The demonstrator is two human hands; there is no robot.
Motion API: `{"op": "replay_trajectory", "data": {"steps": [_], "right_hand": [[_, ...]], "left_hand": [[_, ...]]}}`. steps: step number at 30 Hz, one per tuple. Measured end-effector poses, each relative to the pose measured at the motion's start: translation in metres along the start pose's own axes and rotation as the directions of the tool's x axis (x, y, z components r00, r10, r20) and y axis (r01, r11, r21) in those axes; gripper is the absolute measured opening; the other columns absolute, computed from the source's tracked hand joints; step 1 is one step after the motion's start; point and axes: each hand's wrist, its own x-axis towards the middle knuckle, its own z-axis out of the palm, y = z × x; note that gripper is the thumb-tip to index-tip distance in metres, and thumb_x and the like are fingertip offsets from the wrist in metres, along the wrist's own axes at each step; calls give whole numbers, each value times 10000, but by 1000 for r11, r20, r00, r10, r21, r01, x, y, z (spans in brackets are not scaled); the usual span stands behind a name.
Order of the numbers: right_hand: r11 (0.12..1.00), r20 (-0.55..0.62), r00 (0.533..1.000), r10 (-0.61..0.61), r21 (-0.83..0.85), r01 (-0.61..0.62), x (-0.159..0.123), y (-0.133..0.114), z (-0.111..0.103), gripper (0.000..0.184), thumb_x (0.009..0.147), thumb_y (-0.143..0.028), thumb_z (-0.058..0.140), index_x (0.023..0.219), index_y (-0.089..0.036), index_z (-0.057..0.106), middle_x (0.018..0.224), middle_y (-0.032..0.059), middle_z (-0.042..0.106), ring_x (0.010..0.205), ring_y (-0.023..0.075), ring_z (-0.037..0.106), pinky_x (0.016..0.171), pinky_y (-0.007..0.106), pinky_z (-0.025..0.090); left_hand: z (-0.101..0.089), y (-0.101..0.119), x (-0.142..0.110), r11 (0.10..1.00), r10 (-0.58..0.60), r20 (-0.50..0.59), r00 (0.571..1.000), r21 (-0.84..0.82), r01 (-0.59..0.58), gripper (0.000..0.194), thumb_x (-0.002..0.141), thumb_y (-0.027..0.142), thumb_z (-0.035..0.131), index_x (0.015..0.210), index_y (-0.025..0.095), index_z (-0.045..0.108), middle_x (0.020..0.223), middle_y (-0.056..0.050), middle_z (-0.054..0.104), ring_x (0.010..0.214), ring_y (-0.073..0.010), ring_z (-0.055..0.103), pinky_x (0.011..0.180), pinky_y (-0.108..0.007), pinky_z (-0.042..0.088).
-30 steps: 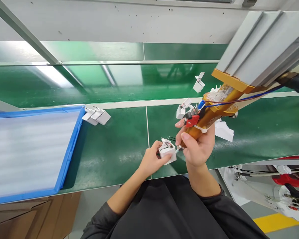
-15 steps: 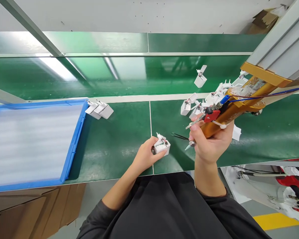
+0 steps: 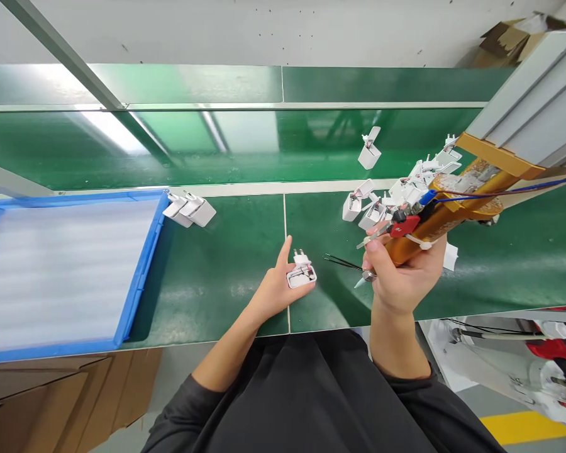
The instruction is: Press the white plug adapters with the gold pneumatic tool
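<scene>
My left hand point(image 3: 274, 286) grips a small white charger housing point(image 3: 301, 275) on the green mat, thumb and lower fingers around it, index finger pointing up. Its open side shows wires and its two prongs stick up. My right hand point(image 3: 399, 274) is wrapped around a gold-coloured dispensing tool point(image 3: 434, 220) with a red clip, blue and red wires, and a thin nozzle tip pointing down-left, a short way right of the housing. Black tweezers point(image 3: 342, 261) lie on the mat between the two hands.
A blue tray point(image 3: 139, 277) lined with white foam sits at the left. Two white housings point(image 3: 191, 209) lie by its corner. Several more housings point(image 3: 382, 198) are piled right of centre, one point(image 3: 369, 153) apart on the conveyor belt. A grey aluminium profile point(image 3: 528, 100) slants at upper right.
The tool tip has lifted away from the housing and moved right. My left hand has set the housing lower on the mat and raised its index finger.
</scene>
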Motion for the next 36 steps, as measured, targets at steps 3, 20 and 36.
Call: {"op": "replay_trajectory", "data": {"steps": [3,20,36], "right_hand": [[999,-7,1000,18,-38,-19,0,0,-3,380,767,-240,775,1069,-280,547,684,-78,633,415,94,518,529,342,603],[996,-63,997,33,-86,-39,0,-3,-7,386,750,-270,804,1063,-288,579,605,-76,562,439,132,548,558,369,580],[998,-58,997,58,-15,-59,0,4,-10,374,745,-229,797,1035,-252,561,605,-100,599,409,92,518,478,289,552]], "left_hand": [[3,10,-11,999,-1,-82,997,49,5,1091,822,364,654,1598,193,-93,805,37,728,605,-147,621,649,-249,486],[-2,14,-13,996,89,-46,995,25,-88,1023,831,319,650,1612,217,-3,881,4,741,670,-153,663,708,-259,505],[6,-14,20,965,254,-230,939,118,-232,785,872,197,484,1588,221,164,1043,-28,753,927,-176,670,902,-334,513]]}}
